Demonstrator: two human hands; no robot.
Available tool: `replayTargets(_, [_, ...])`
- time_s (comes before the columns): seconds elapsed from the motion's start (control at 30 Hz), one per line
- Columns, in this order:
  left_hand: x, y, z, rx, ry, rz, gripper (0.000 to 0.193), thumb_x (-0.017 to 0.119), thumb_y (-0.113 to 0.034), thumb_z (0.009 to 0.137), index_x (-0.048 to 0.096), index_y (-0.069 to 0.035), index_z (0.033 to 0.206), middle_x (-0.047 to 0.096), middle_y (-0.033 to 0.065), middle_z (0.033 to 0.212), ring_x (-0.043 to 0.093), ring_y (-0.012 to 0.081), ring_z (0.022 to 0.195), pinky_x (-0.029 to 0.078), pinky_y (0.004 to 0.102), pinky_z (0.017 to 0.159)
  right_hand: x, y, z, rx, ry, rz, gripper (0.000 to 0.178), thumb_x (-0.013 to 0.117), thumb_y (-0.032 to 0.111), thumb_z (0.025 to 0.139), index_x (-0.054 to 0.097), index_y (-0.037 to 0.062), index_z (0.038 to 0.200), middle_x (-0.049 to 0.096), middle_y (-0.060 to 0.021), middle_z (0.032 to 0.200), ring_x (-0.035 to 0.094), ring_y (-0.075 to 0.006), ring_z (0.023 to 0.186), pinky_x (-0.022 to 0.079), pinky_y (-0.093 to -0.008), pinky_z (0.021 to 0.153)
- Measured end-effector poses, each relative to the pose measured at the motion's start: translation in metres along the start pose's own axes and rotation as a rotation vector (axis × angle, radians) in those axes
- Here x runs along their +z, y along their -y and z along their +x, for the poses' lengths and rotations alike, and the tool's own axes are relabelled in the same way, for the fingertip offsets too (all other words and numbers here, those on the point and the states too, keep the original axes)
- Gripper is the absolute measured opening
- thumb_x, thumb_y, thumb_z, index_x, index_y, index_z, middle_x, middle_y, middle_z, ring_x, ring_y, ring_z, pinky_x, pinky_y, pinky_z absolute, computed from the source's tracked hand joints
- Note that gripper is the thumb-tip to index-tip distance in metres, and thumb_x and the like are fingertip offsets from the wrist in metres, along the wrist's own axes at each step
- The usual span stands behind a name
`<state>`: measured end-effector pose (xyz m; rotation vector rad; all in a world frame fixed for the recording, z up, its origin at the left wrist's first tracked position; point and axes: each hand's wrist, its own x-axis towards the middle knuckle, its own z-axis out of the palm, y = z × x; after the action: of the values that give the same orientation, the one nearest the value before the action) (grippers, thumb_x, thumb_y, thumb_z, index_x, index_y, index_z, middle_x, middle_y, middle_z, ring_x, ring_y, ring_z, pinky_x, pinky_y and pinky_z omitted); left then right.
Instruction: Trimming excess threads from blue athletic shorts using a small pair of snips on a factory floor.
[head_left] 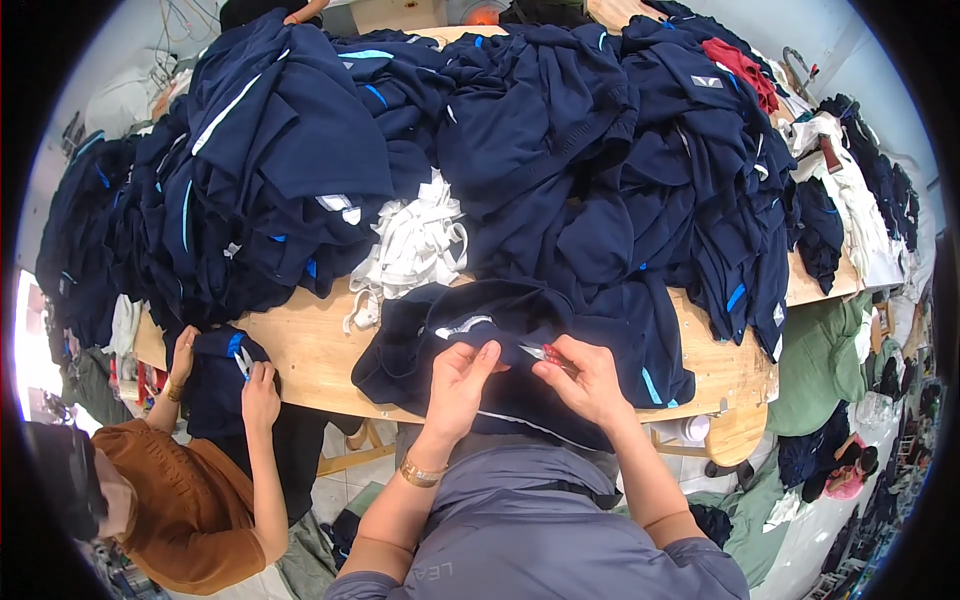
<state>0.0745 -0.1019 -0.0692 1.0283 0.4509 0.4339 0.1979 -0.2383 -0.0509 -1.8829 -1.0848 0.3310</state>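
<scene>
A navy garment (pixel 620 330) with white and light-blue trim lies spread on the near edge of the wooden table in front of me. My left hand (pixel 462 388) is closed in a pinch on the garment's fabric. Close by on the right, my right hand (pixel 585 378) grips small thread snips (pixel 537 351), with a bit of red showing at the fingers. The blades point left, toward the fabric by my left hand. A white strip (pixel 465 326) shows on the garment just beyond my left fingers.
Heaps of navy garments (pixel 540 130) cover the far side of the table (pixel 300 345). White strips (pixel 415 240) lie bunched at its middle. At left, a co-worker in a brown shirt (pixel 190 490) handles a navy piece with blue-handled snips. A red cloth (pixel 742 72) lies far right.
</scene>
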Motion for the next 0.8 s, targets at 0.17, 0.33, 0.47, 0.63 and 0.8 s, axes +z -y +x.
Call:
replayTargets(0.17, [0.001,0.0,-0.001,0.032,-0.028,0.09,0.019,0.056,-0.015,0.091,0.062,0.001,0.096,0.064,0.0044,0.088,0.058,0.0094,0.079,0.047,0.0246,0.074,0.002,0.002,0.001,-0.02,-0.009,-0.035,0.033,0.068,0.03,0.078,0.053,0.0015,0.07,0.049,-0.0125,0.057,0.047,-0.0254,0.048,0.036,-0.0315,0.046])
replayTargets(0.33, [0.005,-0.002,-0.002,0.073,-0.033,0.123,0.019,0.058,-0.016,0.09,0.063,0.002,0.094,0.064,0.0036,0.085,0.056,0.0075,0.076,0.045,0.0219,0.072,0.002,0.004,0.003,-0.024,-0.016,-0.031,0.032,0.068,0.03,0.077,0.054,0.0018,0.069,0.049,-0.0123,0.057,0.048,-0.0258,0.048,0.036,-0.0317,0.046])
replayTargets(0.47, [0.005,-0.005,-0.003,0.093,-0.021,0.17,0.018,0.058,-0.014,0.09,0.062,0.003,0.095,0.065,0.0037,0.087,0.056,0.0073,0.076,0.044,0.0213,0.072,0.002,0.005,0.003,-0.038,-0.021,-0.038,0.032,0.068,0.029,0.077,0.054,0.0018,0.069,0.049,-0.0122,0.056,0.048,-0.0259,0.048,0.036,-0.0318,0.046])
replayTargets(0.63, [0.005,-0.006,-0.003,0.111,-0.011,0.207,0.017,0.058,-0.013,0.09,0.062,0.003,0.094,0.064,0.0033,0.085,0.055,0.0073,0.076,0.044,0.0212,0.072,0.002,0.0,0.003,-0.029,-0.013,-0.031,0.031,0.067,0.029,0.08,0.053,0.002,0.073,0.049,-0.0078,0.057,0.046,-0.0184,0.049,0.035,-0.0284,0.048])
replayTargets(0.8, [0.005,-0.001,0.0,0.035,0.004,0.039,0.018,0.054,-0.016,0.093,0.06,0.0,0.097,0.062,0.0029,0.09,0.056,0.0086,0.08,0.047,0.0237,0.073,0.01,-0.005,0.006,0.147,-0.069,0.465,0.026,0.066,0.025,0.083,0.053,0.0031,0.078,0.04,-0.0014,0.056,0.038,-0.0066,0.051,0.031,-0.0238,0.047])
